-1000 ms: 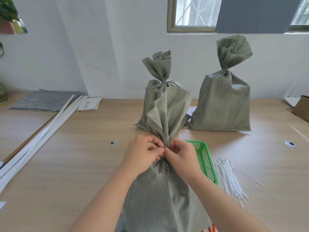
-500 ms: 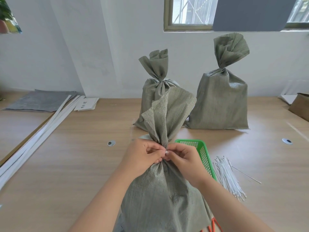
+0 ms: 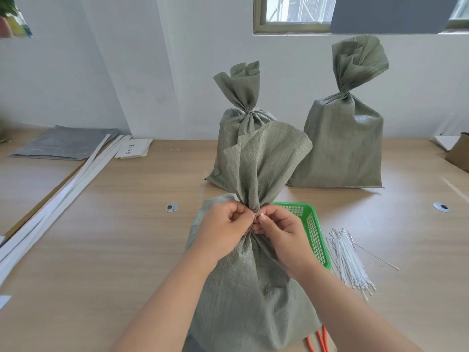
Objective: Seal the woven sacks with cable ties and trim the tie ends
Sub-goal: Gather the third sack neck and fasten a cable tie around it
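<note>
**Operator:** My left grip (image 3: 225, 222) and right grip (image 3: 279, 224) are both pinched together on the gathered neck of the near woven sack (image 3: 251, 288), fingertips meeting right at the cinch. I see a small white bit (image 3: 262, 214) at my right thumb tip; it may be a cable tie, but I cannot tell for sure.

**Spotter:** Where does that sack sit?

**Operator:** Upright on the bench (image 3: 101, 250), directly under both grips, its loose top fanning up above them. My forearms come in from below, one on each side of the sack body.

**Spotter:** And the other sacks?

**Operator:** Two more stand beyond the grips, against the wall. The middle sack (image 3: 238, 128) is straight behind the one I hold, partly hidden by its flared top; the far sack (image 3: 342, 138) is off to the right of that. Both have their necks cinched and their tops fanned open.

**Spotter:** Supplies?

**Operator:** A green basket (image 3: 314, 237) lies just right of my right grip, touching or nearly touching the sack. Further right is a bundle of white cable ties (image 3: 350, 260) lying flat on the bench. Orange handles (image 3: 321, 340) poke out beneath the sack, below my right wrist; the tool itself is hidden. Well left of the grips, long white strips (image 3: 50, 212) run diagonally across the bench.
</note>
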{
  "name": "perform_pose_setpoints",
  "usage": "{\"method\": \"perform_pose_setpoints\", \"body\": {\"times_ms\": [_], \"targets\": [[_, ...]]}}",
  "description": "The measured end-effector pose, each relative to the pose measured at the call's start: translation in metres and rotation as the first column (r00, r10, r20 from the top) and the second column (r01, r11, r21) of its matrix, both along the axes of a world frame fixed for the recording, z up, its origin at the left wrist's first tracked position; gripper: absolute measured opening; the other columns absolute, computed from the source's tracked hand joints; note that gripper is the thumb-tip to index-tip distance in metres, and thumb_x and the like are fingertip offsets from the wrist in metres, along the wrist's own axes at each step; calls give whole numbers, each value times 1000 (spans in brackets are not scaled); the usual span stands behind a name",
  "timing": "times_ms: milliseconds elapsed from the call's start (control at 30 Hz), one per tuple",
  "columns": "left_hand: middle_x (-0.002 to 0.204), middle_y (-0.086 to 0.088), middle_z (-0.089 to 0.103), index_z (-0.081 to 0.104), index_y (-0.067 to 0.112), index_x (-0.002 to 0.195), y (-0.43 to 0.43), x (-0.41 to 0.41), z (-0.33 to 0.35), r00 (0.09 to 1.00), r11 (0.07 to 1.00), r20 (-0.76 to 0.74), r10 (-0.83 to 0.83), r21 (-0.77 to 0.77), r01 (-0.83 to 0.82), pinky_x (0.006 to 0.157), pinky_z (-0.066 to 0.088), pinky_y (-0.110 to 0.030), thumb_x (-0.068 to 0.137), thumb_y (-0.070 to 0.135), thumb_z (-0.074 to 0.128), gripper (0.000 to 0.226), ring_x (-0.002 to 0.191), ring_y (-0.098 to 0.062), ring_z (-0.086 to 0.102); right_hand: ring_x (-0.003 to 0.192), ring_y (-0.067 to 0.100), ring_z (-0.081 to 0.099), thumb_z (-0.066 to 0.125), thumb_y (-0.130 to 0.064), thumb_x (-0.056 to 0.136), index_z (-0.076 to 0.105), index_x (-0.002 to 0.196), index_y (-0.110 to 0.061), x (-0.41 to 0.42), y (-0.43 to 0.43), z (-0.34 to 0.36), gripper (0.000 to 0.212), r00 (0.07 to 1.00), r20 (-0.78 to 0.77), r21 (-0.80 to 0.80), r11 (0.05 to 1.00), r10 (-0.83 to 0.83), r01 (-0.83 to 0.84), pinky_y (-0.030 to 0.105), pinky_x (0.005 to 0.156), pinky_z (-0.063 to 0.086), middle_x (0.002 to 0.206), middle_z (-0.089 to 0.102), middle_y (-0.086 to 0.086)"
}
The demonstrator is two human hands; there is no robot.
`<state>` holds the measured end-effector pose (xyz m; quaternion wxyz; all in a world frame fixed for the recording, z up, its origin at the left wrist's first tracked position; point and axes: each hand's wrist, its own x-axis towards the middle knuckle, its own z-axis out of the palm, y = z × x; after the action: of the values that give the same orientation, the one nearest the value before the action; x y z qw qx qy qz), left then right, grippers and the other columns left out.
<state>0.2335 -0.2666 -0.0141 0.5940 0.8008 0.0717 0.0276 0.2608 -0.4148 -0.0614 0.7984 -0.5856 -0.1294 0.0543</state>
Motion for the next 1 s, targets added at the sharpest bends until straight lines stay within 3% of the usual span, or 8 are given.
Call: {"method": "perform_pose_setpoints", "body": {"times_ms": [133,200,400,567,767,900,1000], "targets": [[59,8,65,72,17,76,-3,-2,2,1000,998,-10,11,-59,-11,68,50,-30,92,15,67,17,60,-8,59,77,19,59,63,-1,90,68,96,-5,-3,1,-3,8,1000,0,44,999,14,-14,26,78,55,84,67,10],[57,9,65,72,18,76,-3,-3,2,1000,998,-11,11,-64,-12,68,50,-29,92,15,67,17,59,-6,59,77,21,59,64,2,90,68,98,-1,-4,1,-5,10,1000,5,40,999,-18,18,27,77,55,85,67,12],[67,3,69,73,25,74,-4,-3,-5,999,999,25,44,-24,-43,69,50,-29,90,21,70,17,66,-10,61,85,21,65,63,6,91,77,85,-15,-3,5,-5,26,981,125,6,989,-146,147,32,80,58,99,59,13],[68,9,68,72,26,76,-3,-4,-4,999,999,35,21,35,-23,65,48,-19,92,22,68,18,64,-3,59,87,18,68,58,7,94,72,87,-5,-4,6,-6,19,982,108,25,988,-153,151,30,82,59,98,59,15],[67,1,70,74,23,74,-5,-4,-3,998,998,50,36,56,-39,59,43,-20,91,21,69,17,59,-3,55,87,17,67,55,8,95,73,81,-15,-4,10,-7,32,986,90,42,989,-144,140,32,85,59,98,59,13],[57,13,63,74,23,72,-7,-4,-4,997,998,56,52,42,-54,57,41,-17,90,20,69,19,55,1,52,91,19,65,55,3,97,75,79,-20,-5,12,-7,35,995,9,91,991,-103,102,33,89,57,101,60,10],[54,17,61,73,24,70,-9,-5,-3,997,998,62,52,27,-54,58,42,-18,90,19,70,21,54,2,51,95,24,63,62,-8,92,75,81,-18,-5,14,-10,20,996,-46,139,986,-82,88,42,95,53,105,59,12]]}}
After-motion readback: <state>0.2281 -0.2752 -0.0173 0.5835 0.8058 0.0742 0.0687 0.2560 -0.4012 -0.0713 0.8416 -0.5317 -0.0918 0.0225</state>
